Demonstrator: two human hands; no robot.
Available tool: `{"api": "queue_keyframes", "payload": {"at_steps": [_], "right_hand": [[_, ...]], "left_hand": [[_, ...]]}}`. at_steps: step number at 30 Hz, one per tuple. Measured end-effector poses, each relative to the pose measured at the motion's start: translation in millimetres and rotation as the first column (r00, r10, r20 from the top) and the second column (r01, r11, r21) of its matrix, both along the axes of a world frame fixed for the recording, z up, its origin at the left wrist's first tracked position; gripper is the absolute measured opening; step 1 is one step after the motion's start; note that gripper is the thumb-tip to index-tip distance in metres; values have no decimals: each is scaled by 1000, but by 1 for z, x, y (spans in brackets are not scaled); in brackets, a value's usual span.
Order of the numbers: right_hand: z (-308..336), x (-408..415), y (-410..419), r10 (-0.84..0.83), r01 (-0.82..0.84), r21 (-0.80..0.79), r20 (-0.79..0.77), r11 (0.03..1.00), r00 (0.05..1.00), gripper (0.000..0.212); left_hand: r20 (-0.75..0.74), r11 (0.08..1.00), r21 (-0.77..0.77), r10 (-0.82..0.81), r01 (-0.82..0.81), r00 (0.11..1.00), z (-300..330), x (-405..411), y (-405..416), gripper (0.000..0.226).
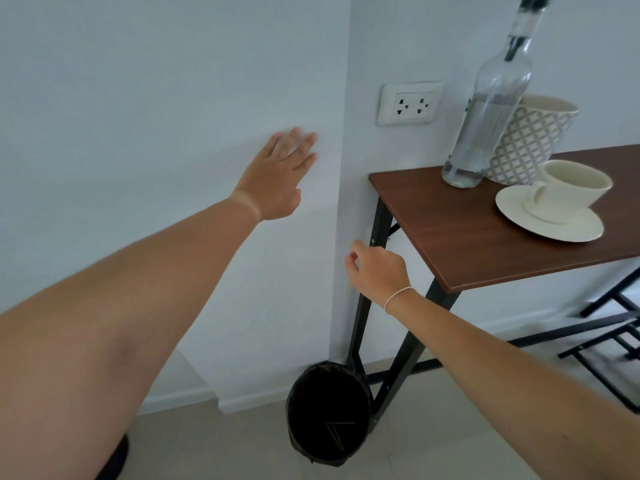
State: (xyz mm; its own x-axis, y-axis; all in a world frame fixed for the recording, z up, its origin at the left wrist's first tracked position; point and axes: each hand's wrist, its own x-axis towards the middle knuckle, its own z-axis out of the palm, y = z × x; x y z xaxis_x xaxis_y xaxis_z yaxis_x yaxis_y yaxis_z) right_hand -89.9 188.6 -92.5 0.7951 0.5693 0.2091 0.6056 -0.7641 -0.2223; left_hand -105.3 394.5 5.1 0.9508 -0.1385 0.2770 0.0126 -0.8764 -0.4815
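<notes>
Four left fingers (304,143) lie flat on wall (138,81) (right fingers (351,263) curl beside it)

no legible text, seemingly, view slightly soft

The wall (138,98) under your left hand (277,174) looks like matt white paint with a faint, fine texture. The socket plate (410,103) is smooth white plastic with a slight sheen. The tabletop (467,237) shows dark red-brown wood grain, smooth and satin, on legs (379,216) of matt black metal. The bottle (485,133) is clear, glossy glass. The cup (581,183) and saucer (581,230) are cream glazed ceramic. The pot (530,140) behind them has a grey lattice print. The bin (329,414) has a crinkled black plastic liner. The floor (450,427) is pale and matt.
</notes>
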Motion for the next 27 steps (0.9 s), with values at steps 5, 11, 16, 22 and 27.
{"api": "queue_keyframes", "payload": {"at_steps": [5,11,16,22,27], "right_hand": [[48,0,-3,-3,-4,166,41,986,999,28],[101,17,-32,-95,48,330,125,943,988,27],[129,46,-89,-189,96,405,195,909,963,27],[150,90,-171,-237,135,432,191,892,953,26],[153,138,-250,-264,162,446,179,880,948,27]], "left_hand": [[18,994,-107,-32,34,999,4,0,-11,62],[36,977,-193,-80,86,996,13,13,-39,60],[21,976,-192,-101,103,995,22,29,-80,60],[51,965,-245,-81,91,995,38,58,-145,59],[31,939,-336,-58,65,998,32,84,-214,57]]}}
